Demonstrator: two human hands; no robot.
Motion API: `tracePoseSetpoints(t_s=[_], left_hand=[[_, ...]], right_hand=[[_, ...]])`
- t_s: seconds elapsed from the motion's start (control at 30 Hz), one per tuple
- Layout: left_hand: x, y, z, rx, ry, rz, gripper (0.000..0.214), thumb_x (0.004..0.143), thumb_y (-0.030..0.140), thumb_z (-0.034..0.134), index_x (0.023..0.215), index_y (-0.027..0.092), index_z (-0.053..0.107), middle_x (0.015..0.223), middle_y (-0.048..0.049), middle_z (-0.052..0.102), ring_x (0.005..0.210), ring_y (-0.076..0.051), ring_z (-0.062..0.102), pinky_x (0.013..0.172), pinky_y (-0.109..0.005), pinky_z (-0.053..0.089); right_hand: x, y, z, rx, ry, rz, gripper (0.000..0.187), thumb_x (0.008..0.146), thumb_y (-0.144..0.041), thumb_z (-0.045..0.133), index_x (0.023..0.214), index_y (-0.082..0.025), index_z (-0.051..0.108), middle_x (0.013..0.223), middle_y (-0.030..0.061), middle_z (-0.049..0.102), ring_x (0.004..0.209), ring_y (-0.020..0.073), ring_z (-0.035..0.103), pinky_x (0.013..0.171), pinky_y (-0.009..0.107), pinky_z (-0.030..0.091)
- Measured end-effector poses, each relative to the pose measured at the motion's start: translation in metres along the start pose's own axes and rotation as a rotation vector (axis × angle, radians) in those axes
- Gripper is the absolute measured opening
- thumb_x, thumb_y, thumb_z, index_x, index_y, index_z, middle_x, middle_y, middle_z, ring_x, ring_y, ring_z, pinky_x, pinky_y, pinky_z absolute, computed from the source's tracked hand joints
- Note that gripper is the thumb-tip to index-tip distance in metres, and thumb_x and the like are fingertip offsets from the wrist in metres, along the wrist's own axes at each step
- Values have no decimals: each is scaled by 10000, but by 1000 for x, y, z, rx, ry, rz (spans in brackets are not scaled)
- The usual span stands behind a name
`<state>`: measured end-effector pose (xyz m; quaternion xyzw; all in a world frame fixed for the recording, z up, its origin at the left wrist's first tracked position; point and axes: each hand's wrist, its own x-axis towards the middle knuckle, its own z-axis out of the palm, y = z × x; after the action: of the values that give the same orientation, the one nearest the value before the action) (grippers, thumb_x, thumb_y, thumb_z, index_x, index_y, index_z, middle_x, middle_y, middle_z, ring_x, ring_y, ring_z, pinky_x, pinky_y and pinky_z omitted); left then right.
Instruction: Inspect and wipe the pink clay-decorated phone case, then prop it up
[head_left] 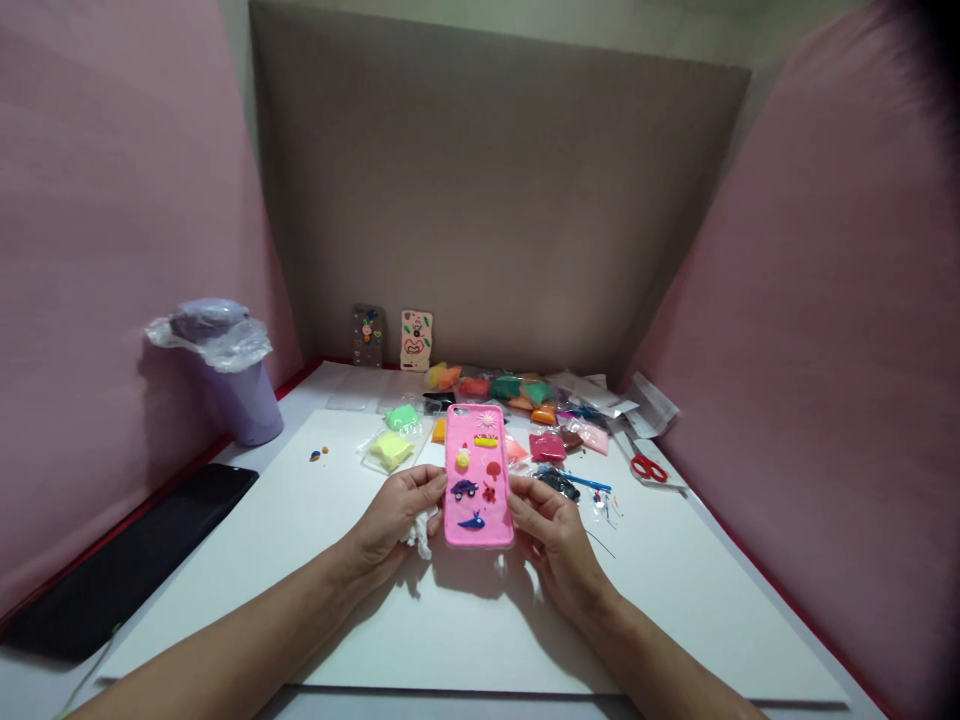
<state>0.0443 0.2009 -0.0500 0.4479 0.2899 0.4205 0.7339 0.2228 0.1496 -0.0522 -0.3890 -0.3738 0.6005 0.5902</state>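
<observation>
A pink phone case (456,462) is held up, tilted toward me, over the white board (352,640). Small clay figures decorate it, among them a sun, a dark purple car, a red mushroom-like shape and a blue shape near the bottom. My left hand (390,515) is closed on its left edge, with a crumpled white tissue (421,532) hanging below the fingers. On the right edge, my right hand (551,530) grips the case between thumb and fingers. The fingers behind the case are partly hidden.
Bagged colored clay (547,445) spreads behind the case. Red-handled scissors (649,467) lie at right, near a blue stick tool (586,481). A lilac bin (244,400) and a black slab (150,550) are at left. Two decorated cases (367,335) lean against the back wall.
</observation>
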Motion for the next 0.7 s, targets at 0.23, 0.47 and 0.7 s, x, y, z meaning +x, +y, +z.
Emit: tracePoseSetpoints(t_s=[0.23, 0.47, 0.7], left_hand=[[-4, 6, 5, -38, 39, 6, 222, 753, 304, 701, 707, 116, 592, 503, 31, 515, 401, -33, 400, 404, -137, 316], [-4, 8, 5, 53, 69, 4, 256, 802, 354, 642, 920, 129, 605, 859, -65, 664, 406, -15, 412, 352, -135, 335], [-7, 8, 4, 92, 58, -9, 265, 832, 363, 604, 950, 127, 574, 827, -51, 644, 429, -27, 405, 341, -136, 318]], right_hand=[[0, -2, 4, -53, 16, -30, 347, 681, -336, 757, 967, -177, 644, 642, -13, 623, 485, 81, 515, 439, 175, 376], [13, -36, 0, -121, 176, -173, 271, 711, -310, 696, 941, -174, 654, 548, -70, 472, 385, 17, 257, 363, 157, 165], [20, -97, -54, -279, 357, -227, 329, 606, -310, 735, 868, -122, 673, 589, -18, 540, 398, 22, 280, 362, 171, 165]])
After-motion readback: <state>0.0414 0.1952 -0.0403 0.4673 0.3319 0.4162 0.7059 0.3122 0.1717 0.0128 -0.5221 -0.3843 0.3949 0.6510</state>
